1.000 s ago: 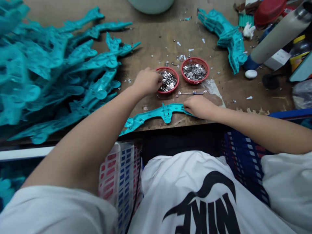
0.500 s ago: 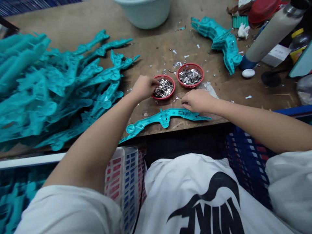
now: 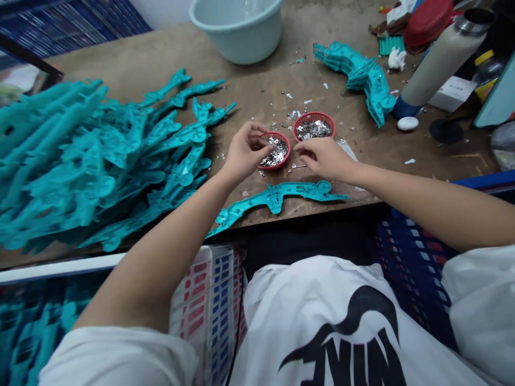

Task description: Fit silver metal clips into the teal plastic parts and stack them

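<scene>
My left hand (image 3: 246,151) is over the rim of the left red basket (image 3: 288,155), which holds small shiny metal pieces (image 3: 279,151). Its thumb and fingertips come together, but whatever lies between them is too small to make out. Just in front of the right red basket (image 3: 333,124), my right hand (image 3: 326,158) has its fingers curled in a pinch, their contents hidden. A thin metal pin (image 3: 299,166) lies on the table below those fingertips. Nearest the table's front edge is a curved turquoise plastic part (image 3: 274,199), touched by neither hand.
A large heap of turquoise parts (image 3: 100,166) covers the left side. Several more are stacked (image 3: 358,69) at the back right, beside a tall bottle (image 3: 442,64). A pale basin (image 3: 241,37) stands at the back. Plastic crates (image 3: 209,300) sit below the table edge.
My left hand has drawn its fingers up from the metal pieces toward the basket's near side. My right hand has risen off the turquoise part toward the right basket. The view has shifted slightly.
</scene>
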A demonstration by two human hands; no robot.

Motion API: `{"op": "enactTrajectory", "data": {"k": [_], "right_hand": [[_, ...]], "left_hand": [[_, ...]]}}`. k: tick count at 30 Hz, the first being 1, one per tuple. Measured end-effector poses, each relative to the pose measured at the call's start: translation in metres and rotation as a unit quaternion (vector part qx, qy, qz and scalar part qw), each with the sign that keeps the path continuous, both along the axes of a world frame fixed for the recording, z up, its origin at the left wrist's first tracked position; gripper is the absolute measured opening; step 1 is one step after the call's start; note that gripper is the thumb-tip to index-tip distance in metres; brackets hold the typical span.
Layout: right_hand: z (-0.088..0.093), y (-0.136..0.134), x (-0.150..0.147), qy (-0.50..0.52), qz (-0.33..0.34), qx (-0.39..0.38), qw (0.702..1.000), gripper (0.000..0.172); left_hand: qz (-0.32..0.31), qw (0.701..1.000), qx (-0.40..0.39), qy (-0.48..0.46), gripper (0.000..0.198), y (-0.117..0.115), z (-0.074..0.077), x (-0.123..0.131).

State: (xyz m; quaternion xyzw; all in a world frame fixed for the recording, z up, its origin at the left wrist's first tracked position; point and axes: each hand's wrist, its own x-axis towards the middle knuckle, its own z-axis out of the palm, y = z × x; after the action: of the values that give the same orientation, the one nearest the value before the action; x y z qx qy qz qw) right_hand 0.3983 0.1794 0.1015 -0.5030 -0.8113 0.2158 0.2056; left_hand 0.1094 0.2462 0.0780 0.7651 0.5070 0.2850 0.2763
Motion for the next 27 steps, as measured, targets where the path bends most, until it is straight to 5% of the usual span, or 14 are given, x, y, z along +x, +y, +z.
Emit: {"op": "enactTrajectory", "data": {"k": [3, 9, 13, 16, 19, 23, 27], "right_hand": [[-0.004, -0.002, -0.001, 0.077, 0.023, 0.043, 0.996, 0.052], [0.002, -0.007, -0.005, 0.068, 0.034, 0.041, 0.996, 0.038], [0.009, -0.004, -0.002, 0.014, -0.005, 0.035, 0.999, 0.043], [0.015, -0.001, 0.000, -0.058, -0.012, 0.008, 0.998, 0.040], [0.020, -0.001, 0.000, -0.117, -0.009, -0.021, 0.993, 0.041], [0.022, -0.002, -0.002, -0.155, 0.034, -0.036, 0.987, 0.040], [0.022, -0.001, -0.003, -0.171, 0.068, -0.036, 0.982, 0.041]], "left_hand": [[-0.034, 0.998, 0.044, -0.017, 0.051, -0.025, 0.006, 0.012], [-0.078, 0.992, 0.095, 0.024, 0.038, -0.053, 0.023, 0.030], [-0.038, 0.987, 0.110, 0.107, 0.025, -0.023, 0.026, 0.021], [0.009, 0.988, 0.094, 0.126, 0.047, 0.012, 0.019, 0.005], [-0.009, 0.981, 0.065, 0.182, 0.061, 0.039, 0.011, -0.011], [-0.067, 0.921, 0.031, 0.383, 0.040, 0.046, 0.004, -0.018], [-0.074, 0.883, 0.015, 0.464, 0.045, 0.038, 0.000, -0.009]]}}
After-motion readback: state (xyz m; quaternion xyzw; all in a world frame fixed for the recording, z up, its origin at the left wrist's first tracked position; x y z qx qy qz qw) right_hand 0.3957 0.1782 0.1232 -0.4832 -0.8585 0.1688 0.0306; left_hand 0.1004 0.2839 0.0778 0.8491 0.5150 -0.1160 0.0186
